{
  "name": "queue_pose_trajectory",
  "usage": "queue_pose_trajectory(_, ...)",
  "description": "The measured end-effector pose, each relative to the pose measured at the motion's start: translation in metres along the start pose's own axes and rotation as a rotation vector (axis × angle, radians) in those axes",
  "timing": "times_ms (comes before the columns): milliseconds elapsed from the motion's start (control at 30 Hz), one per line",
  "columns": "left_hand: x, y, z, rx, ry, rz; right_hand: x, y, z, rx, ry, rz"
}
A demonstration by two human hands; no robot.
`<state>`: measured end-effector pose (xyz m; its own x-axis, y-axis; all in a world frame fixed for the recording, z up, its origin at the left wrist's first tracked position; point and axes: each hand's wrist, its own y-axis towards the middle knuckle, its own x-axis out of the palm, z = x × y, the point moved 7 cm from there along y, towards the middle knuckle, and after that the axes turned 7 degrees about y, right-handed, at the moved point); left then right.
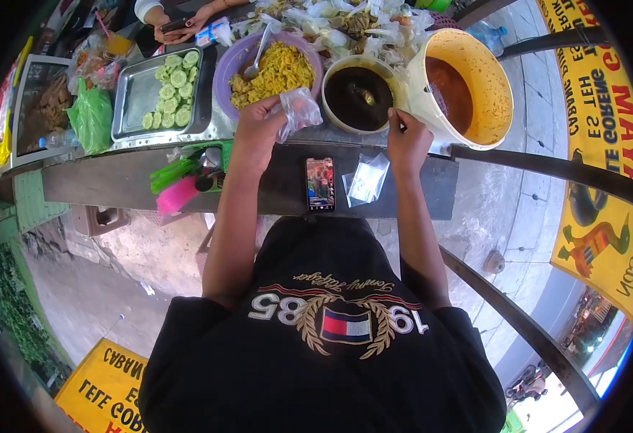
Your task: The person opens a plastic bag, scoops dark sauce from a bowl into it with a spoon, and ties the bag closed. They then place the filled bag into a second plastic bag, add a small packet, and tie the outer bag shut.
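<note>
My left hand (257, 137) is closed on a small clear plastic bag (300, 115), held over the front edge of a purple basin (223, 95). That basin holds yellow rice or noodles (282, 71) with a spoon (260, 54) stuck in. My right hand (410, 141) is pinched closed at the rim of a tub of dark sauce (349, 94); what its fingertips grip, if anything, I cannot make out. A small shiny object (368, 97) shows in the sauce. A phone (320, 185) and flat clear plastic bags (367, 179) lie between my forearms.
Right of the tub stands a white bucket of reddish sauce (452, 94). To the left are a metal tray (132, 94) of cucumber slices and a green bag (91, 115). Filled plastic bags (345, 29) crowd the back. Another person's hands (179, 25) hold a phone.
</note>
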<state>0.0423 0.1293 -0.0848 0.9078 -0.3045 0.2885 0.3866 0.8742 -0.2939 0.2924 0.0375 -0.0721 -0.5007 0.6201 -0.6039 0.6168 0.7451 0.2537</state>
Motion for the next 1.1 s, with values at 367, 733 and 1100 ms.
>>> queue_pose_trajectory(367, 0.018, 0.039, -0.019, 0.054, 0.095, -0.026, -0.038, 0.008, -0.016, 0.291, 0.225, -0.1)
queue_pose_trajectory(733, 0.095, 0.068, -0.019, 0.13, -0.101, -0.3, -0.056, 0.024, -0.114, -0.217, 0.176, -0.267)
queue_pose_trajectory(1100, 0.068, 0.082, -0.032, 0.14, -0.206, -0.067, -0.08, 0.009, -0.075, -0.166, 0.007, -0.005)
